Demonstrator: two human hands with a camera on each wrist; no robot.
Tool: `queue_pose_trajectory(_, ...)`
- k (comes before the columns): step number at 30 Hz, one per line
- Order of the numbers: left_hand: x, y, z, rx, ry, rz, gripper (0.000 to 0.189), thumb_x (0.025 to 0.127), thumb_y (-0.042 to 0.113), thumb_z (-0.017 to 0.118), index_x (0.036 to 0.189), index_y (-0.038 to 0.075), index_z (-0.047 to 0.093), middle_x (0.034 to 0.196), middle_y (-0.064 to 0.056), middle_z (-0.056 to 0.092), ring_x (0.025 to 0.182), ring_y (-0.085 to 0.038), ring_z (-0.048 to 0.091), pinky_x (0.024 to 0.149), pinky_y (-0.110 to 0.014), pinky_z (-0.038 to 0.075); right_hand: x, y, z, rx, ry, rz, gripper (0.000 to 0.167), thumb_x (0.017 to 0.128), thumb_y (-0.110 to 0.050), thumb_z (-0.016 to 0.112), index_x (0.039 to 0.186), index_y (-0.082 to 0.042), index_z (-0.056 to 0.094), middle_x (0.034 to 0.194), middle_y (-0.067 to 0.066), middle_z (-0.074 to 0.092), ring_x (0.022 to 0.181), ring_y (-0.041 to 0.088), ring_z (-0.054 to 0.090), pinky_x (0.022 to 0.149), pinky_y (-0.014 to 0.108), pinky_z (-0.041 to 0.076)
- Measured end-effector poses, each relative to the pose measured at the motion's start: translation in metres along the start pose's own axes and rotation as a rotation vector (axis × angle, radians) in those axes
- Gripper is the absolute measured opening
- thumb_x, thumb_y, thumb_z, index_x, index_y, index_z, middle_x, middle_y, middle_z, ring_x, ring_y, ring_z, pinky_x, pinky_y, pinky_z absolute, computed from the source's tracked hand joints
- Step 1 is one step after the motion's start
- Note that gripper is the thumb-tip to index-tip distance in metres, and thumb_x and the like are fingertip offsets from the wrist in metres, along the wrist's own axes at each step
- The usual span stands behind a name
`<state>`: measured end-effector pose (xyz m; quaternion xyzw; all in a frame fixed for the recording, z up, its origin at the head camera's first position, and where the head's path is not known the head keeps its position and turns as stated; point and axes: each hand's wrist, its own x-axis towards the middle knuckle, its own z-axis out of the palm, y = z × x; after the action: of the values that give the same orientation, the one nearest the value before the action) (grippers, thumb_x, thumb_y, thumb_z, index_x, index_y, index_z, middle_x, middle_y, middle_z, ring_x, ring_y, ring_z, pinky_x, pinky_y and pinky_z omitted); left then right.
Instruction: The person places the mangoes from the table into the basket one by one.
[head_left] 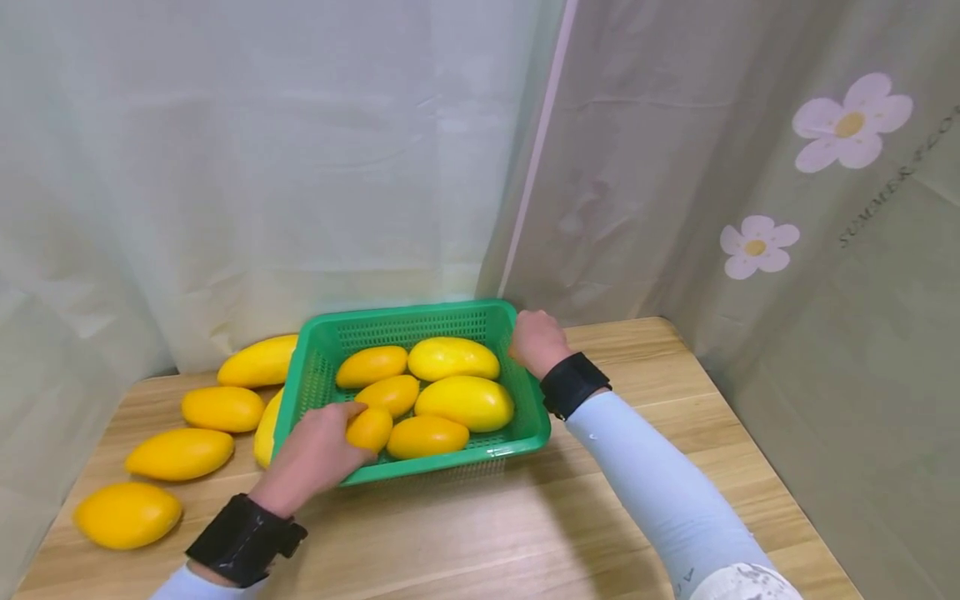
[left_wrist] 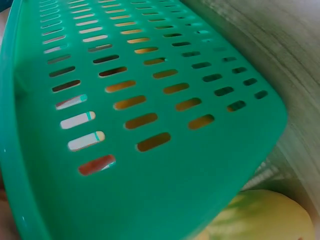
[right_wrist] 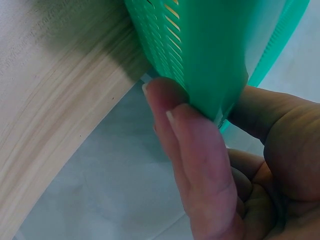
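Note:
A green perforated plastic basket [head_left: 420, 312] sits toward the back of the wooden table with several yellow mangoes [head_left: 465, 403] in it. My left hand [head_left: 318, 450] reaches over the basket's near left corner and pinches a small orange-yellow mango [head_left: 369, 429] between thumb and fingers; only a sliver of that hand shows at the left edge of the left wrist view, beside the basket wall [left_wrist: 150, 185]. At the right end, my right hand [head_left: 538, 343] grips the basket rim. The right wrist view shows the thumb on one side of the rim and fingers [right_wrist: 205, 150] on the other.
Left of the basket, a row of loose mangoes [head_left: 180, 454] runs along the wooden table [head_left: 480, 542]. Another mango [left_wrist: 265, 220] lies right by the basket's left wall. A pale curtain [head_left: 337, 167] hangs behind the table, and its flowered part continues down the right side.

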<state>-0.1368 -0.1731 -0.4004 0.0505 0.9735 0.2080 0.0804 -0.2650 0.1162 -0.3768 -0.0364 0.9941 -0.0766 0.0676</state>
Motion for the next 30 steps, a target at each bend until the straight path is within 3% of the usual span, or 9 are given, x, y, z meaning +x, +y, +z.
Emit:
queue_pose_trajectory(8,0.000,0.006,-0.002,-0.031,-0.048,-0.053,0.078,0.063,0.031,0.085,0.125,-0.005,0.055,0.106,-0.017,0.062,0.066,-0.018,0.048,0.051,-0.027,0.030,-0.002,-0.002,-0.004,-0.002,0.011,0.001,0.011,0.079,-0.014,0.064,0.083,-0.003,0.063,0.075,0.008,0.058,0.065,0.021,0.055,0.053,0.029,0.044)
queue_pose_trajectory(12,-0.001,0.006,-0.002,-0.029,-0.070,-0.061,0.079,0.064,0.033,0.084,0.127,-0.005,0.054,0.108,-0.016,0.060,0.066,-0.019,0.048,0.050,-0.028,0.030,-0.003,-0.002,-0.003,0.009,0.012,0.000,0.009,0.080,-0.013,0.063,0.081,-0.003,0.062,0.072,0.008,0.055,0.062,0.022,0.054,0.049,0.027,0.043)
queue_pose_trajectory(19,-0.008,0.000,-0.006,-0.028,-0.030,0.016,0.073,0.073,0.042,0.077,0.125,-0.004,0.056,0.111,-0.017,0.062,0.079,-0.019,0.052,0.062,-0.031,0.042,-0.003,-0.001,-0.001,0.022,0.017,-0.002,0.008,0.080,-0.012,0.062,0.080,-0.004,0.062,0.071,0.008,0.055,0.060,0.022,0.053,0.046,0.026,0.041)
queue_pose_trajectory(21,-0.012,-0.003,-0.009,-0.041,-0.006,0.043,0.069,0.076,0.042,0.074,0.126,-0.001,0.056,0.115,-0.017,0.062,0.070,-0.018,0.050,0.057,-0.030,0.041,-0.003,-0.001,-0.001,0.025,0.017,-0.002,0.008,0.080,-0.012,0.062,0.081,-0.004,0.062,0.072,0.009,0.055,0.061,0.022,0.053,0.047,0.026,0.041)
queue_pose_trajectory(23,-0.017,-0.007,-0.013,-0.052,0.042,0.072,0.063,0.079,0.040,0.072,0.127,0.002,0.057,0.118,-0.017,0.062,0.072,-0.020,0.055,0.057,-0.032,0.044,-0.003,0.000,-0.002,0.027,0.022,-0.004,0.009,0.079,-0.012,0.063,0.081,-0.003,0.062,0.072,0.009,0.056,0.061,0.022,0.053,0.048,0.026,0.042)
queue_pose_trajectory(25,-0.023,-0.010,-0.020,-0.053,0.120,0.106,0.057,0.081,0.036,0.071,0.125,0.004,0.058,0.124,-0.018,0.060,0.081,-0.023,0.061,0.066,-0.038,0.052,-0.003,0.000,-0.002,0.030,0.028,-0.005,0.009,0.079,-0.012,0.064,0.080,-0.003,0.062,0.072,0.009,0.056,0.062,0.022,0.053,0.048,0.027,0.042)
queue_pose_trajectory(26,-0.026,-0.012,-0.023,-0.059,0.168,0.118,0.054,0.081,0.034,0.071,0.124,0.005,0.059,0.122,-0.018,0.061,0.079,-0.025,0.062,0.065,-0.039,0.052,-0.003,0.001,-0.002,0.030,0.031,-0.008,0.009,0.079,-0.012,0.064,0.080,-0.003,0.062,0.072,0.009,0.056,0.062,0.022,0.053,0.049,0.027,0.042)
queue_pose_trajectory(28,-0.033,-0.017,-0.031,-0.054,0.275,0.143,0.050,0.081,0.033,0.071,0.121,0.005,0.061,0.119,-0.018,0.062,0.097,-0.031,0.063,0.076,-0.048,0.052,-0.003,0.001,-0.002,0.025,0.034,-0.018,0.009,0.079,-0.012,0.064,0.079,-0.003,0.062,0.071,0.008,0.056,0.062,0.021,0.053,0.050,0.028,0.043)
queue_pose_trajectory(30,-0.039,-0.023,-0.037,-0.055,0.359,0.143,0.048,0.081,0.032,0.072,0.120,0.005,0.062,0.116,-0.018,0.063,0.097,-0.033,0.062,0.076,-0.051,0.051,-0.003,0.000,-0.002,0.022,0.031,-0.025,0.009,0.079,-0.012,0.064,0.079,-0.003,0.063,0.071,0.008,0.056,0.062,0.021,0.054,0.051,0.028,0.043)
